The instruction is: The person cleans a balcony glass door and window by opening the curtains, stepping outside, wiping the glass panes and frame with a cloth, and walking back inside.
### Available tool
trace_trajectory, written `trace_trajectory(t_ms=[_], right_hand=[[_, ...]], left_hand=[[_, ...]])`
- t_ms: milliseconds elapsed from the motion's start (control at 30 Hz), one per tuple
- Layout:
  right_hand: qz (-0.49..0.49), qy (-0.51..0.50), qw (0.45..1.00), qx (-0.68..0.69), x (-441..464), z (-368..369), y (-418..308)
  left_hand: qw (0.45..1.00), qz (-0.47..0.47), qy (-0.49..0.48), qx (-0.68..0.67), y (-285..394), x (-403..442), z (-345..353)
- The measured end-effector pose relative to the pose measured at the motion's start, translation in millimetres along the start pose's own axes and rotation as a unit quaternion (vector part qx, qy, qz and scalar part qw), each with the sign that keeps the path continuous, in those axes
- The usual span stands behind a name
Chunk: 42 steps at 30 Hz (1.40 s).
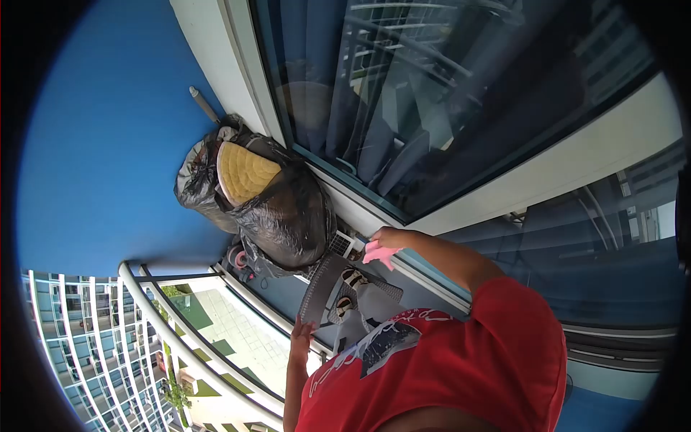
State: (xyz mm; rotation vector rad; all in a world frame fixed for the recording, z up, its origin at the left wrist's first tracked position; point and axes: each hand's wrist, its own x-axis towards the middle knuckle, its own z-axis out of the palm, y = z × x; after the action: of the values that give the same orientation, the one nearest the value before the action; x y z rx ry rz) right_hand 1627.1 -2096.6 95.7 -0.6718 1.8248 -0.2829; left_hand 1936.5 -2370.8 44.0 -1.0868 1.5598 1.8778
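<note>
My right hand [389, 237] is closed around a pink cloth [381, 254], which hangs from the fingers beside the window frame. On the railing side, my left hand [302, 333] grips the near end of a long grey panel with a mesh-like texture [322, 289]. The panel slants in front of my sandalled feet [353, 279]; its full shape is partly hidden. Just beyond it stands a large black plastic bag [288, 219], with a round yellow quilted piece [245, 173] showing at its opening.
A white railing [169, 327] borders the balcony, with buildings and ground far below. A blue wall [122, 158] rises behind the bag. A large glass window [432, 93] runs along the other side. A pole end [204, 103] leans by the wall; small pink items [237, 258] lie near the bag.
</note>
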Motion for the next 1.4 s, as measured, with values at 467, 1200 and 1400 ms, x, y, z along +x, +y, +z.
trace_trajectory(t_ms=[467, 1200, 1400], right_hand=[[-0.286, 0.503, 0.654, 0.487, -170.0, 56.2, -50.6], [-0.311, 0.888, 0.328, 0.085, -435.1, 75.4, -58.3], [0.124, 0.874, 0.345, -0.319, -426.5, -8.6, 11.5]], left_hand=[[0.798, 0.56, -0.204, 0.087, 271.9, -72.3, 189.0], [0.368, 0.902, -0.211, 0.082, 353.3, -248.5, 384.2], [0.348, 0.927, -0.123, 0.062, 376.4, -255.4, 423.2]])
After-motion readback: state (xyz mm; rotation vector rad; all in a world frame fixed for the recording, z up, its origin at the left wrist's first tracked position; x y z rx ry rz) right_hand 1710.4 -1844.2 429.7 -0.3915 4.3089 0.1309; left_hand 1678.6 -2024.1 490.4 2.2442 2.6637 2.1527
